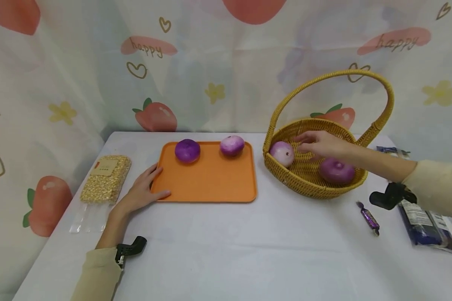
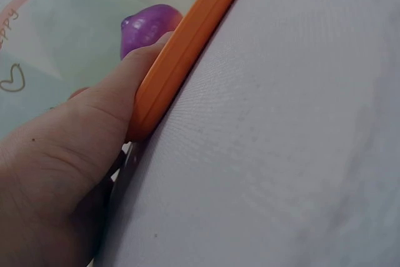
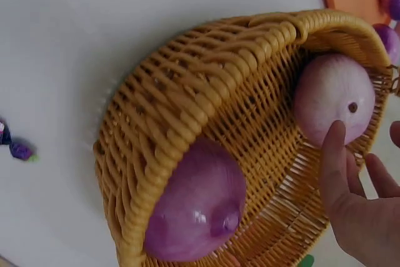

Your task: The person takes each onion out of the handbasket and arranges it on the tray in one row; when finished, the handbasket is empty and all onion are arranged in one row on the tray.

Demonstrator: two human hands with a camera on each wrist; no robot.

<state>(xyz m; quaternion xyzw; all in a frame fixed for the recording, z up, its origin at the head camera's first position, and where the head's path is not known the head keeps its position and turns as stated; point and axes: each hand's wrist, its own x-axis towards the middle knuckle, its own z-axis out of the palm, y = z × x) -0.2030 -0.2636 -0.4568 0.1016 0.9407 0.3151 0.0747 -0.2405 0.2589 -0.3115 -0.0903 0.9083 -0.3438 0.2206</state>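
My left hand [image 1: 141, 190] rests at the left edge of an orange tray [image 1: 207, 184], fingers spread along the side and the thumb laid over the rim. On the tray sit a dark purple onion [image 1: 187, 151] and a lighter purple onion [image 1: 232, 146]. Over a wicker basket [image 3: 162, 117] reaches my right hand [image 1: 320, 143], its fingers loosely extended with nothing between them. Its fingertips are close to a pale purple onion [image 3: 334, 98] at the basket's left end; whether they touch it I cannot tell. Below the right forearm lies a larger purple onion [image 3: 200, 201] in the basket.
The basket's tall handle [image 1: 331, 75] arches above the right hand. Left of the tray lies a clear bag of yellow grains [image 1: 105, 179]. A purple-wrapped candy [image 1: 369, 219] and a dark blue package [image 1: 423, 225] lie on the right. A printed curtain [image 1: 226, 62] hangs behind the table.
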